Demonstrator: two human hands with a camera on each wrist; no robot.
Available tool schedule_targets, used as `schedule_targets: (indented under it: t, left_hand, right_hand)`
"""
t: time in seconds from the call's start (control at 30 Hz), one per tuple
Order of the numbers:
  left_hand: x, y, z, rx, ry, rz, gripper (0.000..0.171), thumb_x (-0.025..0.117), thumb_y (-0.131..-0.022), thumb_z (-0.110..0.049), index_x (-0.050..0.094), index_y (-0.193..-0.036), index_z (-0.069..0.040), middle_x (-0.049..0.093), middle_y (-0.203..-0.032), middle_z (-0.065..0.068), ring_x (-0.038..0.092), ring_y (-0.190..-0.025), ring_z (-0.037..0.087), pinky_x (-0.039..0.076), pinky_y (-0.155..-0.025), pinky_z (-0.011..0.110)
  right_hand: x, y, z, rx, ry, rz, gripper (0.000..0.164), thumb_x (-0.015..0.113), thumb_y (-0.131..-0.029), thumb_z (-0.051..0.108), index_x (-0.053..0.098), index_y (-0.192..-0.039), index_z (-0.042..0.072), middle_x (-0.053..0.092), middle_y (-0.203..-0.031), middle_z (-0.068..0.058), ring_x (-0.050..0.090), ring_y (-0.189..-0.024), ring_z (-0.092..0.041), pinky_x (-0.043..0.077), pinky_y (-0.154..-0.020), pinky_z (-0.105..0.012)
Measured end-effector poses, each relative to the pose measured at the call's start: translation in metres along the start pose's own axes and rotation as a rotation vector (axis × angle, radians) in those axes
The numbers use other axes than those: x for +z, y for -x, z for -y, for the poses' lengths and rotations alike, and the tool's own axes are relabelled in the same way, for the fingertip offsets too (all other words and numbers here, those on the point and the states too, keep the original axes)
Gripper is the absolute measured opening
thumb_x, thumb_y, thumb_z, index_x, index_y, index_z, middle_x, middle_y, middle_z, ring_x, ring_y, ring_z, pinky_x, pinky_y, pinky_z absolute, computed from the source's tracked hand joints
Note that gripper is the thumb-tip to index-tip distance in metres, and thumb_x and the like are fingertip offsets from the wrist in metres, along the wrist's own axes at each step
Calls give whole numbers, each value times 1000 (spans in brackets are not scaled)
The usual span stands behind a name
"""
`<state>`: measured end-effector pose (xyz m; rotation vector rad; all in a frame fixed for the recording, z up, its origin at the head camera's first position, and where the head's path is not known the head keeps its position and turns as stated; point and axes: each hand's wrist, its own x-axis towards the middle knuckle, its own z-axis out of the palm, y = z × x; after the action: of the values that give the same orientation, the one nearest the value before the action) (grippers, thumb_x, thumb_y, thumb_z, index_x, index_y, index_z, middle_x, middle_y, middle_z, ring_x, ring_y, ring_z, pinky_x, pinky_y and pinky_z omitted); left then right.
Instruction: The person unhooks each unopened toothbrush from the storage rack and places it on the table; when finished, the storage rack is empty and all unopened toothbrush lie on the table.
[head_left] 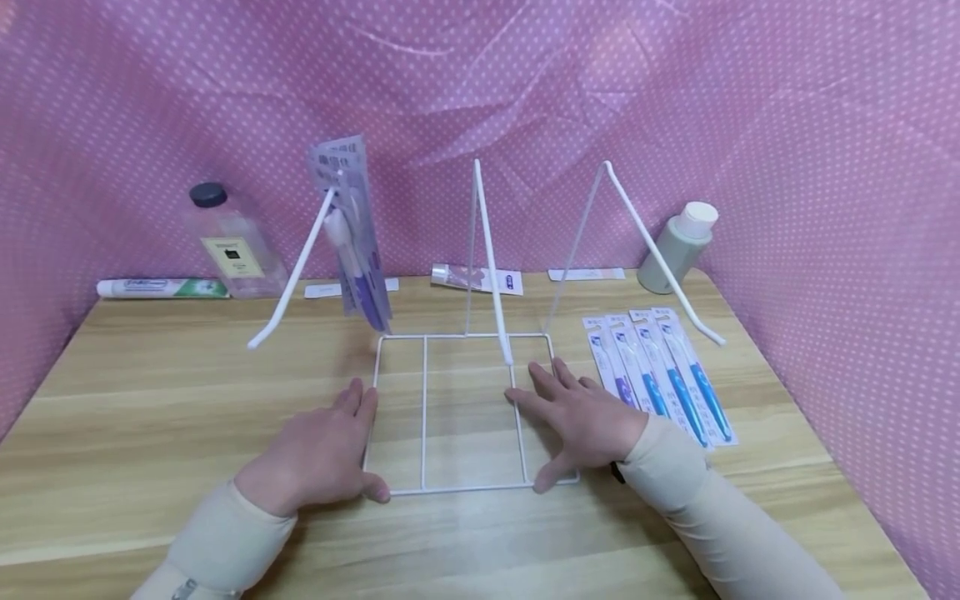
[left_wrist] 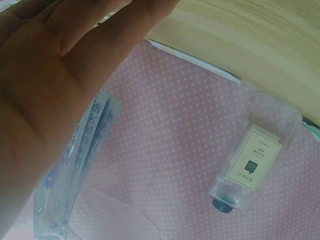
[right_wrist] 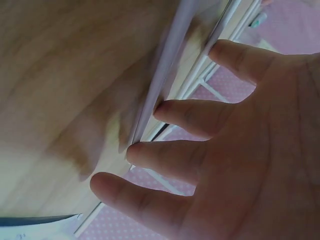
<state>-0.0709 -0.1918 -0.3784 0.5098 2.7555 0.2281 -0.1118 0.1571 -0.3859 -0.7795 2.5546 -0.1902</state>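
A white wire rack [head_left: 424,408] stands on the table with its base flat and three hooked prongs rising from it. My left hand [head_left: 315,458] touches the left side of the base, thumb by the near corner. With fingers spread, my right hand [head_left: 588,425] rests over the right side of the base; the right wrist view shows its straight fingertips [right_wrist: 137,152] against the wires. Packaged toothbrushes [head_left: 363,258] hang on the left prong, overlapping one another, and the left wrist view catches these packs [left_wrist: 75,165] beyond the palm. The middle and right prongs carry nothing.
Several packaged toothbrushes [head_left: 675,383] lie side by side right of the rack. Along the back are a toothpaste tube [head_left: 142,289], a clear bottle with a black cap [head_left: 236,254], a smaller tube [head_left: 480,279] and a grey-green bottle [head_left: 671,250]. Pink dotted cloth [head_left: 480,83] surrounds the table.
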Motion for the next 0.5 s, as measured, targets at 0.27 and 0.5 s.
schedule_targets:
  t: [0.27, 0.5]
  left_hand:
    - [-2, -1, -1, -2, 2, 3, 133, 90, -67, -67, 35, -158, 13, 30, -162, 43, 49, -141, 57, 53, -103, 64]
    - [-3, -1, -1, -16, -7, 35, 133, 89, -68, -67, 33, -159, 13, 29, -163, 42, 48, -142, 57, 53, -104, 63]
  right_hand:
    - [-2, -1, -1, -4, 19, 11, 123, 86, -68, 74, 31, -169, 30, 9, -178, -20, 4, -162, -53, 26, -123, -74]
    - [-1, -2, -1, -41, 20, 3, 122, 85, -69, 73, 32, -168, 25, 12, -176, -27, 8, -159, -58, 29, -120, -76]
